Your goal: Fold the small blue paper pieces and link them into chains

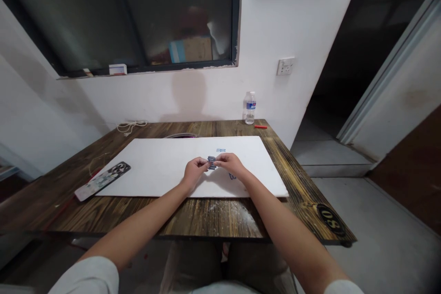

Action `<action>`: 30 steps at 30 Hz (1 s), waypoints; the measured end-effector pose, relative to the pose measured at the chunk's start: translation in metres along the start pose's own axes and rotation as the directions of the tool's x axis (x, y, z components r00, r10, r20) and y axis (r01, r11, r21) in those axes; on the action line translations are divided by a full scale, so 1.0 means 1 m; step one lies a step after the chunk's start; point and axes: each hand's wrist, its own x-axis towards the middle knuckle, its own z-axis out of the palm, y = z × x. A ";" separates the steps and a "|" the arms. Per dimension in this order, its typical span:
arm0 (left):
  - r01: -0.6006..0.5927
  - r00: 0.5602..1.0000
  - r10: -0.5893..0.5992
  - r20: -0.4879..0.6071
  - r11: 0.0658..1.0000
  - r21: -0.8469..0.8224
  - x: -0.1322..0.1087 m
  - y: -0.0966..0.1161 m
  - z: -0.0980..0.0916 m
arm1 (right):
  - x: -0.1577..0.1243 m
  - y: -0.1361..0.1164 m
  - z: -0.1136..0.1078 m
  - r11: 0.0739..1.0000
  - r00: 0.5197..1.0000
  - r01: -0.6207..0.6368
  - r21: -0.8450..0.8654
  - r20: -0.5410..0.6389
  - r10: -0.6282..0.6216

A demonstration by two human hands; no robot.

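Note:
Both hands meet above the white board (155, 165), right of its middle. Between them is a small dark blue ribbed piece (212, 162), too small to make out its kind. My left hand (195, 172) pinches its left side with thumb and forefinger. From the right, my right hand (231, 164) pinches the same piece, fingers closed. Beyond the hands a small blue slatted piece (221, 150) lies flat on the board. Another blue piece (232, 176) lies just under my right hand, partly hidden by it.
The board rests on a dark wooden table (213, 216). A patterned phone (103, 180) overlaps its left edge. At the back stand a water bottle (251, 109) and a red pen-like stick (261, 127). A white cable (131, 125) lies back left. A round "80" plate (330, 219) sits front right.

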 end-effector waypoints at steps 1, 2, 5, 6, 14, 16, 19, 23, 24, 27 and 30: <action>-0.001 1.000 0.001 -0.002 1.000 0.026 -0.001 0.001 0.001 | -0.001 -0.001 0.000 1.000 1.000 0.011 -0.010 0.001 -0.011; -0.013 1.000 0.013 -0.005 0.998 0.065 -0.001 0.002 0.001 | -0.001 -0.002 0.000 0.999 1.000 0.026 -0.028 0.003 -0.026; -0.107 0.994 0.110 0.000 0.971 0.215 0.000 0.009 -0.001 | -0.003 -0.006 -0.002 0.983 0.996 0.090 -0.162 0.028 -0.087; -0.140 0.990 0.143 0.009 0.958 0.250 0.001 0.013 -0.001 | -0.003 -0.007 -0.003 0.968 0.993 0.118 -0.220 0.042 -0.112; -0.202 0.978 0.173 0.119 0.927 0.317 -0.003 0.018 -0.008 | -0.008 -0.017 -0.006 0.925 0.966 0.257 -0.279 0.076 -0.246; -0.160 0.984 0.129 0.123 0.943 0.292 -0.008 0.013 -0.010 | -0.012 -0.020 -0.004 0.935 0.962 0.267 -0.234 0.114 -0.247; -0.192 0.977 0.142 0.159 0.911 0.365 -0.021 0.010 -0.018 | -0.018 -0.024 0.002 0.932 0.955 0.272 -0.240 0.186 -0.231; -0.247 0.969 0.194 0.155 0.822 0.514 -0.038 0.010 -0.032 | -0.022 -0.022 0.015 0.906 0.947 0.291 -0.306 0.226 -0.228; -0.256 0.967 0.204 0.155 0.796 0.549 -0.040 0.009 -0.034 | -0.022 -0.020 0.018 0.903 0.949 0.287 -0.321 0.225 -0.221; -0.291 0.957 0.232 0.176 0.717 0.633 -0.043 0.001 -0.039 | -0.021 -0.015 0.023 0.891 0.958 0.263 -0.370 0.211 -0.195; -0.319 0.947 0.248 0.203 0.678 0.662 -0.042 -0.008 -0.038 | -0.022 -0.011 0.027 0.881 0.965 0.247 -0.402 0.179 -0.190</action>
